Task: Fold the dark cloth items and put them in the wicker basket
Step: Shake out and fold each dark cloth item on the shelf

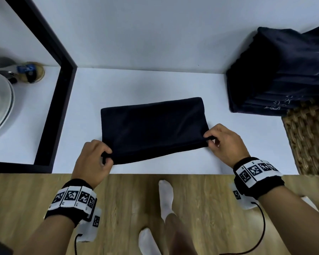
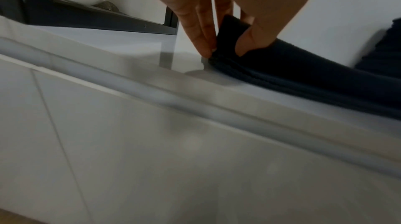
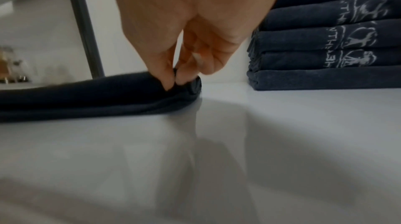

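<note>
Here the folded cloth [image 1: 153, 129] lies near the surface's [image 1: 155, 81] front edge; the left hand [image 1: 92, 159] and right hand [image 1: 223, 142] pinch its near corners. A towel stack [image 1: 276, 70] and basket [image 1: 309, 137] sit right, a black frame [image 1: 59, 100] left.

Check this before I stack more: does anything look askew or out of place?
The stack of dark towels at the right leans, its layers slipping sideways and overhanging the wicker basket. The cloth pinched by the left hand and right hand lies slightly skewed.
</note>
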`<state>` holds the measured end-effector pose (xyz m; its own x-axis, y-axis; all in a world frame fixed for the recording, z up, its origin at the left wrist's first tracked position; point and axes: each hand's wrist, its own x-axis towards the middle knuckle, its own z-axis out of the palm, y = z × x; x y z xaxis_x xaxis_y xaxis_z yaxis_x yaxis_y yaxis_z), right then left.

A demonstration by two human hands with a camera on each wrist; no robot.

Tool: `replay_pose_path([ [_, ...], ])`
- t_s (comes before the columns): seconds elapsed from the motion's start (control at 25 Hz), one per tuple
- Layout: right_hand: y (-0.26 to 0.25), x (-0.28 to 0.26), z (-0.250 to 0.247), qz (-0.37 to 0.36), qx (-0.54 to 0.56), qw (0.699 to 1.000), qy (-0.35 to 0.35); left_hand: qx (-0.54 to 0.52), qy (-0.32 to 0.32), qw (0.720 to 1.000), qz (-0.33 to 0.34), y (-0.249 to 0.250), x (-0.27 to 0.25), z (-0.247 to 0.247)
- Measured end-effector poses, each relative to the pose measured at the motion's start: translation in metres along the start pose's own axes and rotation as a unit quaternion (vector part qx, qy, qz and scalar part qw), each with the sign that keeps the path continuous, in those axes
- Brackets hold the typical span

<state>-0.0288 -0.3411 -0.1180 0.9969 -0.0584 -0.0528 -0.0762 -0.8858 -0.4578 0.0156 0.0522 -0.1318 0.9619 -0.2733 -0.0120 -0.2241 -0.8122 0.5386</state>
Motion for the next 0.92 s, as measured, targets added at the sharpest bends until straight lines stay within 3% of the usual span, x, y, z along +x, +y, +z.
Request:
replay_pose_path([
  [0.08, -0.002, -0.004, 0.001, 0.025, -0.024, 0.996, -0.082, 0.025, -0.055, 0.998, 0.010, -0.007, -0.008, 0.001],
  [0.16, -0.006, -0.005, -0.003, 0.041, -0.032, 0.994, -0.099, 0.068, -0.073, 0.995, 0.027, -0.010, -0.012, 0.002],
  [0.32, -0.027, 0.015, -0.020, 0.038, 0.067, 0.997, 0.015, 0.112, 0.010, 0.991, 0.078, 0.006, -0.006, 0.001],
  [0.4, -0.037, 0.043, -0.023, 0.020, 0.065, 0.997, 0.045, 0.122, 0.008, 0.987, 0.106, 0.021, 0.005, 0.008],
  [0.52, -0.051, 0.095, -0.011, -0.027, -0.001, 0.999, -0.022, 0.185, -0.053, 0.970, 0.150, 0.042, 0.017, 0.032],
  [0.64, -0.051, 0.128, 0.007, -0.038, -0.107, 0.988, -0.108, 0.220, -0.063, 0.956, 0.181, 0.048, 0.027, 0.044],
  [0.76, -0.028, 0.121, 0.008, 0.026, -0.131, 0.986, -0.099, 0.239, -0.051, 0.956, 0.163, 0.037, 0.061, 0.036],
  [0.84, -0.016, 0.096, 0.001, 0.093, -0.072, 0.991, -0.060, 0.234, -0.046, 0.966, 0.104, 0.037, 0.088, 0.029],
  [0.92, -0.014, 0.066, -0.003, 0.171, 0.009, 0.984, -0.056, 0.199, -0.039, 0.975, 0.095, 0.052, 0.099, 0.029],
])
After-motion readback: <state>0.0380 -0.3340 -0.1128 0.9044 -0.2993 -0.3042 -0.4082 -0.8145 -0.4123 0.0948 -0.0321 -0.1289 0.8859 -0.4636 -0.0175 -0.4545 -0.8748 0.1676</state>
